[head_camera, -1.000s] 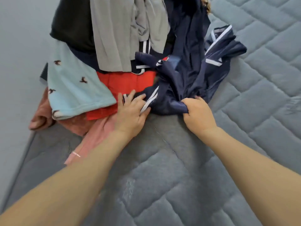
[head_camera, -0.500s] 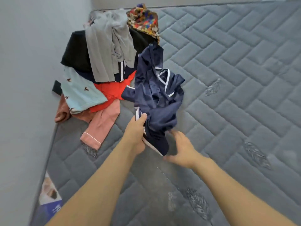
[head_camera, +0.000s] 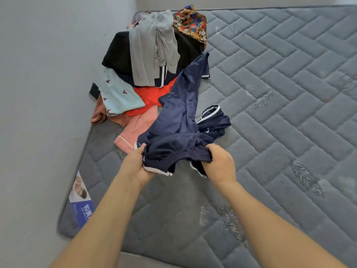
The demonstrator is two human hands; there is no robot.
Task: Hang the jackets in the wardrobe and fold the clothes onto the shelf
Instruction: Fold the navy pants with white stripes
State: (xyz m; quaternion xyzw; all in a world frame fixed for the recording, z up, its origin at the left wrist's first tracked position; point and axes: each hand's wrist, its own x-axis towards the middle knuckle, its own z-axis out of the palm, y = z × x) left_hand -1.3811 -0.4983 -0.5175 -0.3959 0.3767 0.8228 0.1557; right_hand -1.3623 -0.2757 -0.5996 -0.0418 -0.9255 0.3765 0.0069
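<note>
Navy garment (head_camera: 179, 120), seemingly trousers, between both hands.

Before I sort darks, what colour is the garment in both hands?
Navy garment with white trim, clearest in the head view.

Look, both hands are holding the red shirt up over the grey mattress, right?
Not the red one. The head view shows the left hand and right hand holding the navy blue garment over the grey mattress. The red garment lies in the pile.
</note>
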